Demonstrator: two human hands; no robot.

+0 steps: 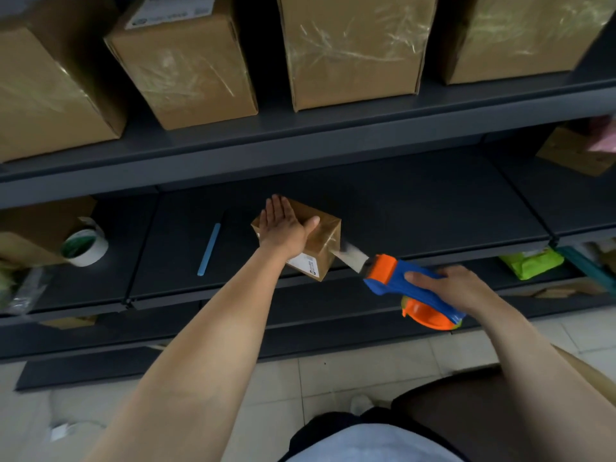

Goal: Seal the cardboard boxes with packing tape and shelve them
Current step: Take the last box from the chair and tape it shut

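A small cardboard box (321, 243) with a white label lies on the dark middle shelf (433, 208). My left hand (283, 225) presses flat on its top, fingers straight and thumb spread. My right hand (456, 285) grips the handle of a blue and orange tape dispenser (410, 288) to the right of the box, past the shelf's front edge. A strip of clear tape (350, 256) stretches from the dispenser to the box's right side.
Several larger taped cardboard boxes (353, 51) stand on the upper shelf. A white tape roll (86, 246) and a blue stick (209, 249) lie on the middle shelf to the left. A green packet (530, 263) sits at the right. Pale tiled floor (350, 371) lies below.
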